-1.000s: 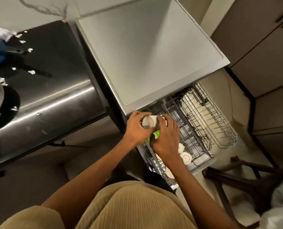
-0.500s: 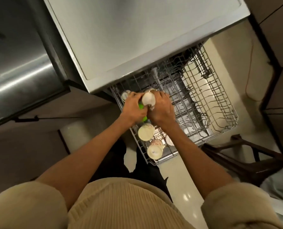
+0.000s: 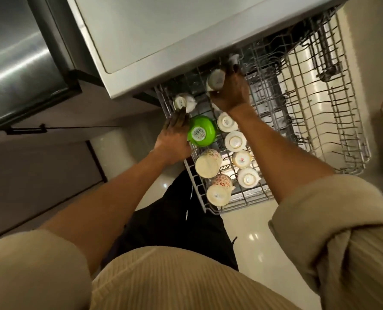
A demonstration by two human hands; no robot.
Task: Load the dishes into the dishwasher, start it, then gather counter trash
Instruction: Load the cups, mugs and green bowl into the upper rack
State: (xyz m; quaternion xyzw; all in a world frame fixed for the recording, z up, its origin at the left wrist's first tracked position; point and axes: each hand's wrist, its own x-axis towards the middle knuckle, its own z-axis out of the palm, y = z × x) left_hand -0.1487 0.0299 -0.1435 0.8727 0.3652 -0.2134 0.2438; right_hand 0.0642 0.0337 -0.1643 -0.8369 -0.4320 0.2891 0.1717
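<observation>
Dishes, mostly upturned cups [image 3: 235, 141], already fill the near left corner of the pulled-out rack [image 3: 333, 121]; we judge loading well along, starting and trash still ahead. Our right hand [image 3: 230, 90] wraps a white cup [image 3: 215, 79] at the far edge; our left hand [image 3: 175, 135] rests straight-fingered against the green bowl [image 3: 201, 133]. The rack's far part hides under the counter [image 3: 163, 36].
</observation>
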